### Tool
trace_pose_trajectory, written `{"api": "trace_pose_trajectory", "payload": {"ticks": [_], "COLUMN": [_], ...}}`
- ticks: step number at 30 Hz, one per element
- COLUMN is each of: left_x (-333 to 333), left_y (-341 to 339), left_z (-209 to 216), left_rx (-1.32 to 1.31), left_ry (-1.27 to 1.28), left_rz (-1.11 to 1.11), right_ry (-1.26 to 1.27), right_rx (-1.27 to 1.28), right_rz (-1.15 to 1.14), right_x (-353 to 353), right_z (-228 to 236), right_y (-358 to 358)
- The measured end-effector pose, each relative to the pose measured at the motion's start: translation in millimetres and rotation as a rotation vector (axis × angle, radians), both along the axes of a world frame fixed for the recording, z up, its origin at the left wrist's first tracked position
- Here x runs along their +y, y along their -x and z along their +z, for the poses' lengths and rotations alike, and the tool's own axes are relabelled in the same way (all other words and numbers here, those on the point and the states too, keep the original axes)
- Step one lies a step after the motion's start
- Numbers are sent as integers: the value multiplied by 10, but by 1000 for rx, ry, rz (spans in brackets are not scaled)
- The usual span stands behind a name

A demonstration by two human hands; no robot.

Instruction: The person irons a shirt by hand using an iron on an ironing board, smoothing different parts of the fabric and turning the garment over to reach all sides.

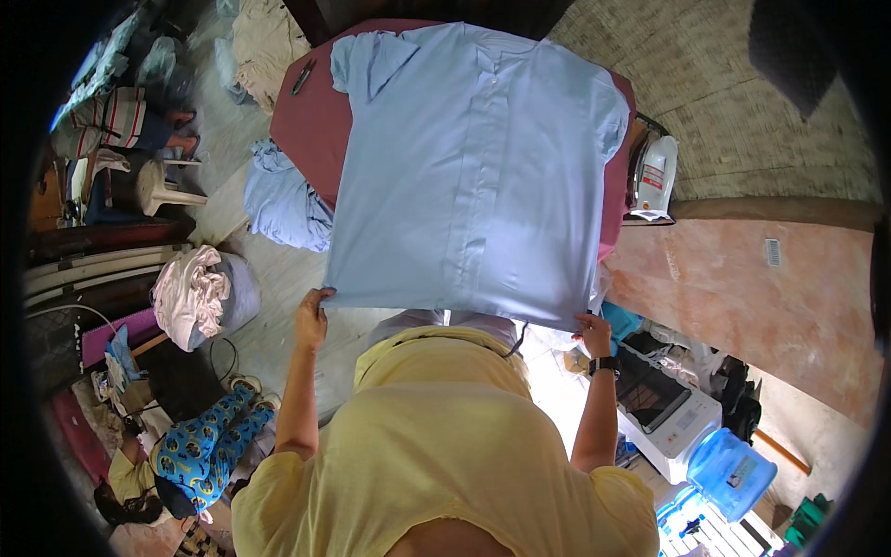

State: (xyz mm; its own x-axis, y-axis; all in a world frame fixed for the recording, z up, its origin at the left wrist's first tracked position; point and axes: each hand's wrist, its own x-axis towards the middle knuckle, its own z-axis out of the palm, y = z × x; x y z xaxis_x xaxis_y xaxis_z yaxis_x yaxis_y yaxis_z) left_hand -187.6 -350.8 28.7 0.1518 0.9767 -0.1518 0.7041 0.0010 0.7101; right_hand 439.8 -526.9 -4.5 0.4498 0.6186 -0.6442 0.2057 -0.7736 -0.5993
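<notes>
A light blue short-sleeved shirt [408, 195] with a button placket lies spread face up over a dark red table [302, 135]. Its collar end is at the far side, and its hem hangs past the near edge toward me. My left hand [313, 317] pinches the hem's left corner. At the right corner, my right hand [592, 334], with a dark watch on the wrist, grips the hem too. Between the two hands the hem is drawn nearly straight. The shirt's left sleeve is partly folded over, and the right one drapes over the table edge.
A small dark tool [303, 76] lies at the table's far left. Blue cloth [278, 200] is heaped beside the table; pink cloth [190, 292] fills a bundle further left. A white plastic pack [657, 176] stands right. A white machine [673, 418] and water jug [733, 473] are lower right. Other people sit at left.
</notes>
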Motion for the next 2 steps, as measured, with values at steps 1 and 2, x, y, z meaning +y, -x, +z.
{"api": "trace_pose_trajectory", "payload": {"ticks": [1, 2], "left_x": [-64, -109], "left_y": [39, 48], "left_z": [-54, -76], "left_rx": [16, 29], "left_ry": [19, 36], "left_rz": [1, -3], "right_ry": [57, 111], "right_rx": [-84, -170], "right_rz": [82, 159], "right_x": [-25, -44], "right_z": [-53, -89], "right_y": [7, 13]}}
